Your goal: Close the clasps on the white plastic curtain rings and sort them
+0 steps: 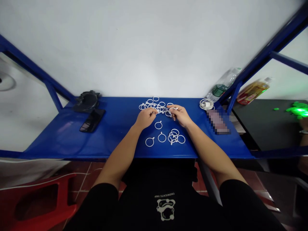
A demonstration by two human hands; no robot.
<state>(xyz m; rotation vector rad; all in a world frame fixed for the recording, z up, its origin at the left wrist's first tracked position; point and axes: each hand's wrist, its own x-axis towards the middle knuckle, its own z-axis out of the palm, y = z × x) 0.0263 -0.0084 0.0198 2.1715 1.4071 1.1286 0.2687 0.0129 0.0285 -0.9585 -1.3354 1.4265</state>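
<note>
White curtain rings (152, 106), each with a small eyelet tab, lie in a loose pile toward the back of the blue table. My left hand (146, 117) is at the front left of this pile, fingers curled and pinched together. A bit of white shows at its fingertips, but whether it is held or lies behind them is unclear. To the right, my right hand (181, 116) pinches a white curtain ring (173, 108) between thumb and fingers. Nearer to me, single rings (149, 142) lie apart, and a small overlapping group (173, 136) rests below my right hand.
On the left of the blue table (115, 128) are a black phone (92, 120) and a black round object (88, 100). A coiled white cable (206, 104), a blurred-out flat item (218, 122) and a water bottle (222, 86) are at right. Blue metal bars (233, 96) flank both sides.
</note>
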